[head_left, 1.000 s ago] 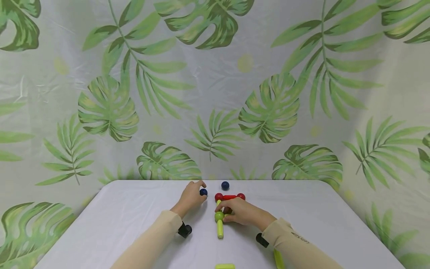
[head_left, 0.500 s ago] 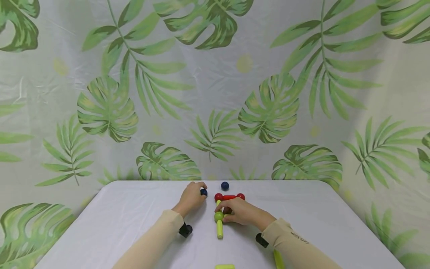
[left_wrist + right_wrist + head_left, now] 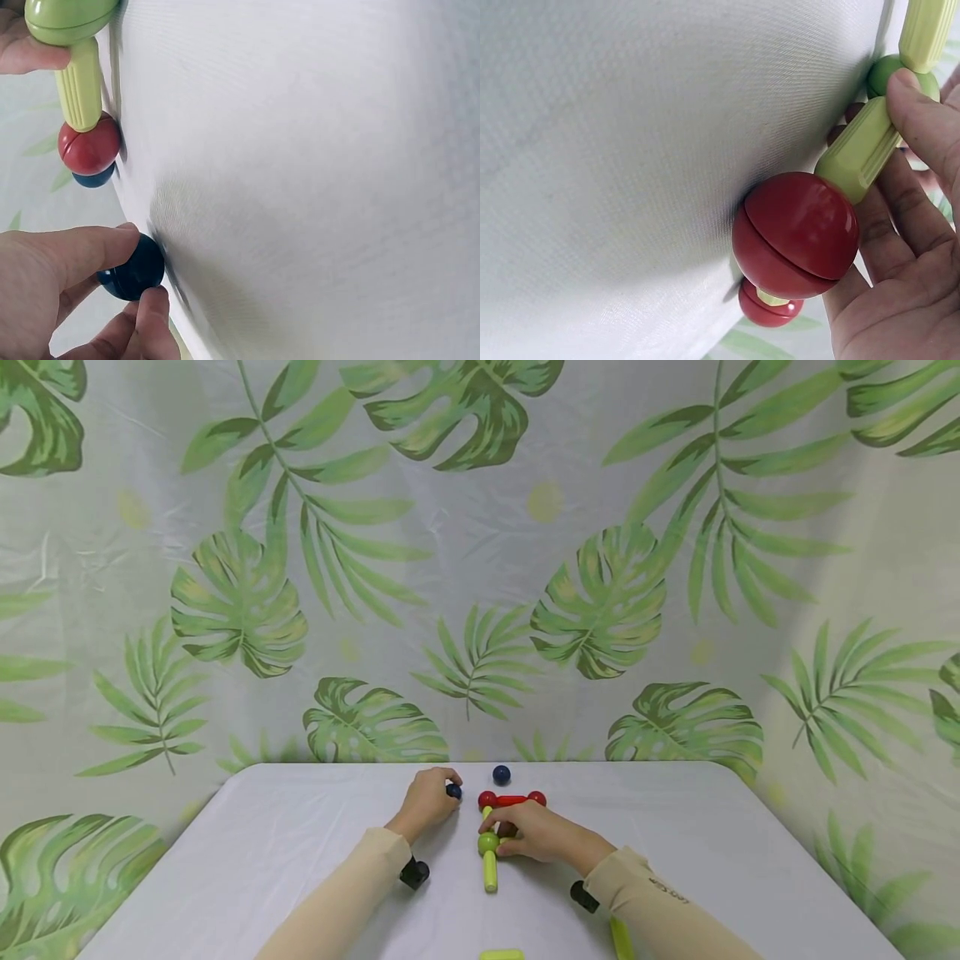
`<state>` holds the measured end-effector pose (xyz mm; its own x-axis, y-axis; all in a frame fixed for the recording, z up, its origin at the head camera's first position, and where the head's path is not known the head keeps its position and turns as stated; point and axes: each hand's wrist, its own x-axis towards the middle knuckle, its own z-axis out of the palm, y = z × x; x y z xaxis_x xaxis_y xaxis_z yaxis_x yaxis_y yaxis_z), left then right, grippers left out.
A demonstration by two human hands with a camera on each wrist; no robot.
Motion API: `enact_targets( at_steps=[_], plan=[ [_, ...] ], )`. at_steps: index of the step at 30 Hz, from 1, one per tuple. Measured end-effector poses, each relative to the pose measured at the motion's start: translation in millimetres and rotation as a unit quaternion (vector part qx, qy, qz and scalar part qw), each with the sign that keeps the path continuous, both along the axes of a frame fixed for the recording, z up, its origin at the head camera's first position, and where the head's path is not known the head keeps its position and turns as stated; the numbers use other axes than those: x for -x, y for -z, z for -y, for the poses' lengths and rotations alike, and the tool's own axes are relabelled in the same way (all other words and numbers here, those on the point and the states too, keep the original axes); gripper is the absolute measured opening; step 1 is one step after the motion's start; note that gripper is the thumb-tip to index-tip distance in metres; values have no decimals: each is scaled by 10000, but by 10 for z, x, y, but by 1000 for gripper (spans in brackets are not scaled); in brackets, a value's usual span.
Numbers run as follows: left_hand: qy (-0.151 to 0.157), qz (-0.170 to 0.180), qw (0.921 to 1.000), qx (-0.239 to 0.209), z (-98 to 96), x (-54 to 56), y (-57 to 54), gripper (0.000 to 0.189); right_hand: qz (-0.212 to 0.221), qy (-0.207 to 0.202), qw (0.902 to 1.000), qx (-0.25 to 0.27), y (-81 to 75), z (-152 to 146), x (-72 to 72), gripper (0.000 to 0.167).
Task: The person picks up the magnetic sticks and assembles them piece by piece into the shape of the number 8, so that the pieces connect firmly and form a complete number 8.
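Observation:
At the far part of the table, my left hand [image 3: 429,800] pinches a dark blue ball [image 3: 133,268] between thumb and fingertips, close to the white surface. My right hand [image 3: 543,833] grips the green ball [image 3: 488,844] of a ball-and-stick toy, its thumb across the ball and the base of a yellow-green stick [image 3: 859,150]. That stick ends in a red ball [image 3: 795,234]. Another yellow-green stick [image 3: 491,872] points from the green ball toward me. Beyond my right hand, a red stick [image 3: 512,799] joins two red balls. The right palm hides part of the joined pieces in the head view.
A second dark blue ball [image 3: 502,774] lies near the table's far edge. One loose yellow-green stick [image 3: 502,955] lies at the near edge, and another yellow-green piece [image 3: 622,938] shows beside my right forearm. A leaf-patterned curtain [image 3: 480,568] hangs behind the white table [image 3: 262,827].

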<state>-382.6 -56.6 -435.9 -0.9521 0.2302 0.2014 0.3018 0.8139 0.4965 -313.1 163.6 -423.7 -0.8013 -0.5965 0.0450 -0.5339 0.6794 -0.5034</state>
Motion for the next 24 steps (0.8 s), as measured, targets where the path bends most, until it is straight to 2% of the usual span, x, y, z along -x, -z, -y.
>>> enact_targets(
  at_steps=[8, 14, 19, 24],
  plan=[
    [29, 127, 9989, -461, 104, 59, 56, 29, -12, 67, 10000, -53, 14, 4, 9, 31],
    [-278, 583, 9927, -1018, 192, 70, 92, 33, -26, 103, 9999, -64, 36, 2, 21, 31],
    [-349, 927, 9838, -1495, 232, 14, 92, 30, -121, 54, 9999, -85, 54, -18, 33, 32],
    [-268, 1039, 9792, -1722, 272, -73, 98, 27, -127, 68, 9998, -111, 49, -16, 35, 31]
  ],
)
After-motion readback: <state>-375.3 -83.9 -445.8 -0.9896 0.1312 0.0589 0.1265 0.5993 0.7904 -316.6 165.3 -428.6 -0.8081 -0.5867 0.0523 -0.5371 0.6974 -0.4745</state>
